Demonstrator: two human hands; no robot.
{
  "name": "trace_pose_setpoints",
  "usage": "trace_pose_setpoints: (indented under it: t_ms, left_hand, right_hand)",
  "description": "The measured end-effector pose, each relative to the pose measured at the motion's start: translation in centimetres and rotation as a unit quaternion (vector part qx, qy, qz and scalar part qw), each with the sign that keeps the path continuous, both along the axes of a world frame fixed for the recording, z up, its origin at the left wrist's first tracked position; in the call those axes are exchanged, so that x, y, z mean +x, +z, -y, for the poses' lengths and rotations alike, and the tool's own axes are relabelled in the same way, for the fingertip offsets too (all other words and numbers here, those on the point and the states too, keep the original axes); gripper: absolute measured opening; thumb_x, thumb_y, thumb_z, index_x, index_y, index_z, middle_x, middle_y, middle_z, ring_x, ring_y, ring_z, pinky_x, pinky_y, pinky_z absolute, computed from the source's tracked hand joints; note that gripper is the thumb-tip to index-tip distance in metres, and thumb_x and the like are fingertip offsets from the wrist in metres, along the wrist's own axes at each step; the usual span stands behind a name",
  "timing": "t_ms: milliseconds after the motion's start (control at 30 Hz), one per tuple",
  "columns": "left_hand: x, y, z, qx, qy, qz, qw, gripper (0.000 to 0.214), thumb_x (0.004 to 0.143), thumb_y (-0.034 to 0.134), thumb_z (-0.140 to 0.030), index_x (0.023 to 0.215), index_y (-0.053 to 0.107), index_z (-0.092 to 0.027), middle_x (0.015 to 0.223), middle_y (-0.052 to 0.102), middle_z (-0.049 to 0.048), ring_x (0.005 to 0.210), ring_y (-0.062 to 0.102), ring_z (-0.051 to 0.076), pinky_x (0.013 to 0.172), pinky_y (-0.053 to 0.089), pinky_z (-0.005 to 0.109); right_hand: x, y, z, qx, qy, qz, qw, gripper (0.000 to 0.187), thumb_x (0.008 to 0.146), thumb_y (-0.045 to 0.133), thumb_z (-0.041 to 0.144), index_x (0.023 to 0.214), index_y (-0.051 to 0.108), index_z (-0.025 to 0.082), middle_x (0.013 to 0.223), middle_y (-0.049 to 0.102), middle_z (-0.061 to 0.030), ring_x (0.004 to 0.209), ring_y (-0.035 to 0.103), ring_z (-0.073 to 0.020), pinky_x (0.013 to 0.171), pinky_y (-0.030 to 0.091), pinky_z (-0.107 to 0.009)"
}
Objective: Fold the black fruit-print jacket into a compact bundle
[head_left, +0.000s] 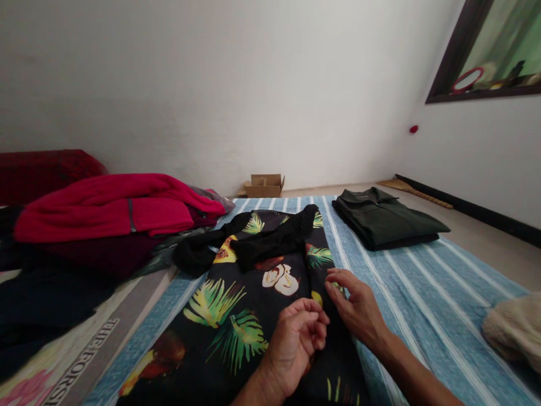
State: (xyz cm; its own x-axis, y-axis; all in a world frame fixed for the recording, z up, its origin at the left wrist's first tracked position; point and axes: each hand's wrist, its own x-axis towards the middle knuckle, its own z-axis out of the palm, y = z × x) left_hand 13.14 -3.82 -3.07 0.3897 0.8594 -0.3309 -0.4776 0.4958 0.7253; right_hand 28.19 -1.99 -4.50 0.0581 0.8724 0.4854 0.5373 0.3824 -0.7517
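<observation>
A black garment (243, 290) printed with palm leaves, coconuts and papaya lies spread in front of me, its right side folded inward along a straight line. Across its far end, black textured cloth (270, 245) lies bunched. My left hand (296, 341) is over the right part of the garment, palm turned inward, with its fingers loosely curled; nothing shows in them. My right hand (359, 304) reaches to the garment's right edge. Its thumb and fingers are stretched and slightly apart, with printed cloth visible between them. Whether the fingertips press on the cloth I cannot tell.
A folded dark green garment (386, 220) lies right on the blue striped sheet (406, 282). Bright pink clothing (105, 208) is heaped at left, with dark clothes (54, 304) nearer. A cardboard box (265, 185) stands by the wall. Beige fluffy cloth (515, 327) is at right.
</observation>
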Motion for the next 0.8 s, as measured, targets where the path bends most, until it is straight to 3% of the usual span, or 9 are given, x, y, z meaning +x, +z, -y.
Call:
trace_pose_setpoints:
  t_ms: [167,267,433,533,667,733,800]
  left_hand:
    - [-0.4,1.8,-1.5,0.116,-0.030,-0.114,0.986,0.008,0.065,0.057,-0.019,0.071,0.059,-0.014,0.066,0.063,0.0034,0.048,0.051,0.008,0.046,0.036,0.019]
    - [-0.2,2.5,-3.3,0.189,-0.026,-0.269,0.944,0.005,0.064,0.053,-0.018,0.067,0.057,-0.015,0.055,0.059,0.0006,0.048,0.052,0.010,0.046,0.035,0.020]
    - [0.1,3.3,-8.6,0.345,-0.006,-0.428,0.835,0.008,0.070,0.048,-0.017,0.065,0.055,-0.018,0.055,0.056,-0.0027,0.050,0.049,0.011,0.050,0.036,0.021]
    - [0.4,3.8,-13.5,0.431,0.036,-0.527,0.732,0.013,0.070,0.046,-0.011,0.064,0.054,-0.019,0.059,0.056,-0.0023,0.058,0.052,0.012,0.058,0.038,0.023]
    - [2.2,3.9,-20.4,0.456,0.036,-0.660,0.596,0.016,0.072,0.047,-0.007,0.074,0.059,-0.018,0.076,0.063,0.0024,0.075,0.058,0.015,0.069,0.041,0.024]
    - [4.0,3.7,-23.5,0.457,0.029,-0.681,0.572,0.018,0.075,0.049,-0.011,0.085,0.062,-0.017,0.092,0.065,0.0069,0.091,0.058,0.019,0.080,0.041,0.027]
    - [6.0,3.5,-26.2,0.446,0.035,-0.691,0.568,0.023,0.078,0.051,-0.019,0.098,0.061,-0.014,0.107,0.062,0.0134,0.106,0.053,0.025,0.090,0.038,0.032]
  right_hand:
    - [1.0,0.0,-6.9,-0.045,-0.022,0.180,0.982,0.020,0.084,0.048,0.023,0.095,0.064,0.019,0.107,0.063,-0.0084,0.100,0.057,-0.0201,0.087,0.044,-0.032]
    - [0.3,0.2,-9.8,-0.060,-0.015,0.250,0.966,0.024,0.085,0.048,0.025,0.103,0.063,0.018,0.117,0.059,-0.0096,0.109,0.053,-0.0208,0.092,0.040,-0.032]
    - [-1.4,-0.7,-12.6,-0.111,0.012,0.329,0.938,0.041,0.087,0.045,0.034,0.122,0.053,0.013,0.137,0.044,-0.0149,0.129,0.036,-0.0276,0.102,0.031,-0.040]
    - [-2.2,-2.2,-13.2,-0.142,0.019,0.343,0.928,0.057,0.090,0.039,0.040,0.136,0.039,0.007,0.144,0.034,-0.0188,0.134,0.025,-0.0310,0.106,0.023,-0.045]
    - [-2.8,-3.2,-13.1,-0.140,0.022,0.324,0.935,0.064,0.090,0.036,0.049,0.139,0.035,0.007,0.145,0.031,-0.0189,0.136,0.021,-0.0327,0.107,0.021,-0.048]
    - [-2.9,-3.2,-12.9,-0.139,0.021,0.313,0.939,0.065,0.090,0.036,0.048,0.139,0.035,0.005,0.145,0.031,-0.0197,0.135,0.021,-0.0333,0.107,0.020,-0.049]
    - [-3.0,-3.0,-12.8,-0.143,0.019,0.304,0.942,0.064,0.090,0.037,0.047,0.138,0.036,0.004,0.145,0.031,-0.0201,0.135,0.022,-0.0336,0.108,0.020,-0.050]
